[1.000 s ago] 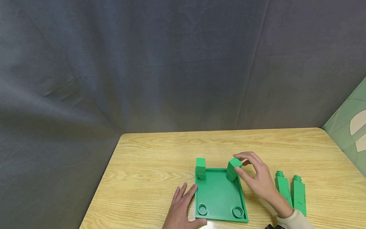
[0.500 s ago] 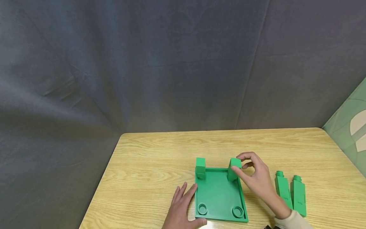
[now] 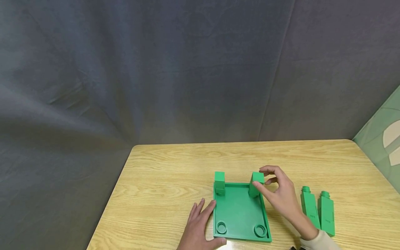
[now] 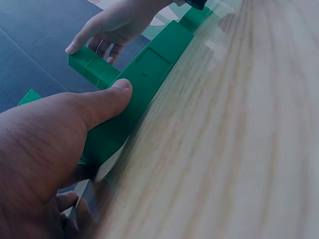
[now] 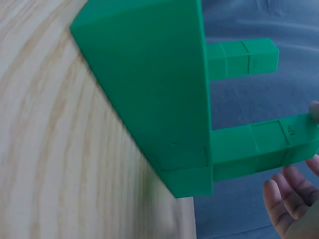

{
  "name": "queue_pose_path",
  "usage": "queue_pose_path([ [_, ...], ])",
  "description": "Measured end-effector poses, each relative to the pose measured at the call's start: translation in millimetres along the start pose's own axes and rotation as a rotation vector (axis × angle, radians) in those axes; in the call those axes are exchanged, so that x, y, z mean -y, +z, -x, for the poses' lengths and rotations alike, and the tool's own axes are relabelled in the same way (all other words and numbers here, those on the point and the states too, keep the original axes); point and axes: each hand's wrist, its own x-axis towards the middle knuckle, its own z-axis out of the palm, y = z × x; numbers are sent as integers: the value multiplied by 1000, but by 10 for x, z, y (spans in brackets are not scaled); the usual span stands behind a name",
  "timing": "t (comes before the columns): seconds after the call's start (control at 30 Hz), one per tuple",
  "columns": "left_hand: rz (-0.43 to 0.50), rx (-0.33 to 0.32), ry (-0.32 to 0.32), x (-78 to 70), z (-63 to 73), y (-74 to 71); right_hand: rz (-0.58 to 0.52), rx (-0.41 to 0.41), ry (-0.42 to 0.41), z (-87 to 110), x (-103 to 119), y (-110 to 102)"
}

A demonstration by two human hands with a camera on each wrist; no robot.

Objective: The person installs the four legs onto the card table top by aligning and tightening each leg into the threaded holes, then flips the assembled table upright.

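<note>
A shallow green tray (image 3: 239, 211) with raised edges lies on the wooden table. Its two far corners each bear an upright square green post: a left post (image 3: 219, 182) and a right post (image 3: 254, 189). Round ring-shaped sockets (image 3: 260, 230) show at the two near corners. My right hand (image 3: 281, 198) pinches the top of the right post between thumb and fingers; numbers are marked on this post (image 5: 271, 142) in the right wrist view. My left hand (image 3: 198, 229) spans the tray's near left corner, index fingertip at the left edge and thumb against the near side.
Two more green posts with threaded necks lie on the table to the right: one post (image 3: 309, 208) beside my right forearm, another post (image 3: 326, 215) farther right. A dark grey curtain (image 3: 200, 76) hangs behind the wooden table (image 3: 162, 173).
The right post has turned from an angled stance to square with the tray. My right thumb has shifted left across its near face. The left hand and tray have stayed put.
</note>
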Motion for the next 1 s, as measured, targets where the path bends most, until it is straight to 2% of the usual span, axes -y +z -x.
queue_pose_path([
  [0.23, -7, 8, 1, 6, -14, -4, -70, 2, -54, 16, 60, -76],
  [0.37, -9, 9, -1, -1, -12, -6, -68, -6, -81, 59, 65, -186],
  [0.8, 14, 24, -16, -25, 4, -39, 2, -46, -51, 358, -54, -612],
  [1.0, -1, 18, -8, -33, 1, -28, 83, -50, 37, 498, -102, -794],
])
